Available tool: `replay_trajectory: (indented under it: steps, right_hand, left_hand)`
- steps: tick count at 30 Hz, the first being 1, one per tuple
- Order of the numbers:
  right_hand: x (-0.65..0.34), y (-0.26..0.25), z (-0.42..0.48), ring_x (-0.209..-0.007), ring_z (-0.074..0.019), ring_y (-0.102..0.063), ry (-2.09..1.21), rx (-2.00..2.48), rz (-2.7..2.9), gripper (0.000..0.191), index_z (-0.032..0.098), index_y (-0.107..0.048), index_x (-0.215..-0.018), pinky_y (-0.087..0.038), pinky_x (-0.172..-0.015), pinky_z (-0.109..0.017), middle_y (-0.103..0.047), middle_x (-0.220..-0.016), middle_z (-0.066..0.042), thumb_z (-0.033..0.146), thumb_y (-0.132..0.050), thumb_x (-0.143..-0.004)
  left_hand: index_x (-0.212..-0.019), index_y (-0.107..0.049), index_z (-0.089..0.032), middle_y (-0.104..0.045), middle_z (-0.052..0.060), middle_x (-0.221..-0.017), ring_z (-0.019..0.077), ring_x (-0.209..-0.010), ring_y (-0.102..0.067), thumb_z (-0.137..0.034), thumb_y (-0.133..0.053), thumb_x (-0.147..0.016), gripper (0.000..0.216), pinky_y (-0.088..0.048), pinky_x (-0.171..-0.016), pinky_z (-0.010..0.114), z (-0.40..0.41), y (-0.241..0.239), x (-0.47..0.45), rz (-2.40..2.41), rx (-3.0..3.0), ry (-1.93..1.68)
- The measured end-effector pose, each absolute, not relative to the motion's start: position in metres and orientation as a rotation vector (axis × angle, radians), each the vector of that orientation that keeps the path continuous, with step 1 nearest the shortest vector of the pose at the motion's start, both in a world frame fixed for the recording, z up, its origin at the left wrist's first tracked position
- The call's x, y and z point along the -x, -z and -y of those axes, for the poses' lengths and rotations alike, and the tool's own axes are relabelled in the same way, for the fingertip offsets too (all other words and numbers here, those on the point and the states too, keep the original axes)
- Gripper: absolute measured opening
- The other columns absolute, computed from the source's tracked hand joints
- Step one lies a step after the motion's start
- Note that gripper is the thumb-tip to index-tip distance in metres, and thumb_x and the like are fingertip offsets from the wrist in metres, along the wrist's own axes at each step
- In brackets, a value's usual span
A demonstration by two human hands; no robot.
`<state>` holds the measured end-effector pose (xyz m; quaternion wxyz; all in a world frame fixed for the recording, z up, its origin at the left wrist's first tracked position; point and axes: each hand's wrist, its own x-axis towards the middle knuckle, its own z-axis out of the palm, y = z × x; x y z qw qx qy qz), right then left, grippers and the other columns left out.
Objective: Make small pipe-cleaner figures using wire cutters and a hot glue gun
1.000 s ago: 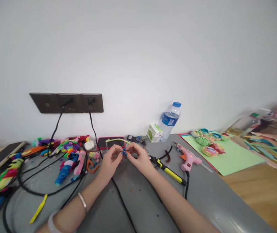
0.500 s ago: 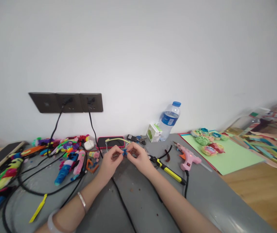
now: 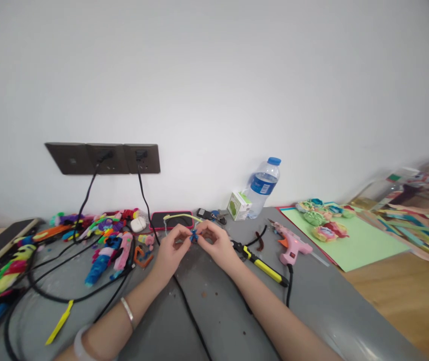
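Note:
Between my two hands is a small blue piece (image 3: 194, 235), perhaps pipe cleaner; its exact shape is too small to make out. My left hand (image 3: 173, 248) pinches its left side with thumb and forefinger. From the right, my right hand (image 3: 214, 244) pinches the same piece, fingers curled. Just behind the hands a phone with a pink case (image 3: 158, 220) lies flat, and a pale yellow-green strand (image 3: 182, 216) arcs over it. Right of my right hand lie yellow-and-black pliers (image 3: 265, 267).
A pink glue gun (image 3: 294, 247) lies to the right, its cord running forward. Behind stand a water bottle (image 3: 263, 188) and a small box (image 3: 238, 206). Pipe cleaner pieces (image 3: 101, 265) and black cables (image 3: 49, 299) cover the left. Paper flowers lie on green paper (image 3: 365, 245).
Almost nothing differs. Both hands keep their pinch on the blue piece, which has turned or shifted very slightly between the fingertips.

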<state>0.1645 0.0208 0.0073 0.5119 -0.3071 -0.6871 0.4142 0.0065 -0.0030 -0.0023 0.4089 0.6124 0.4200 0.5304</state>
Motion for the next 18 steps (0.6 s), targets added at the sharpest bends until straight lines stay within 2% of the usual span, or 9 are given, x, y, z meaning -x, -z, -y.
replay_trajectory:
  steps: [18]
  right_hand:
    - [-0.1645,-0.0100,-0.0206,-0.064,-0.0133,-0.057,-0.972,0.786,1.663,0.004,0.019,-0.058,-0.081,-0.048,-0.060,-0.026,-0.060,-0.079,-0.002,0.020,-0.057,-0.078]
  left_hand:
    - [-0.084,-0.059,-0.019,-0.055,0.000,-0.080,0.0133,-0.072,-0.057,-0.029,-0.056,-0.086,0.011,-0.053,-0.061,0.022,0.0044,0.0008,-0.0062,-1.075,-1.541,-1.350]
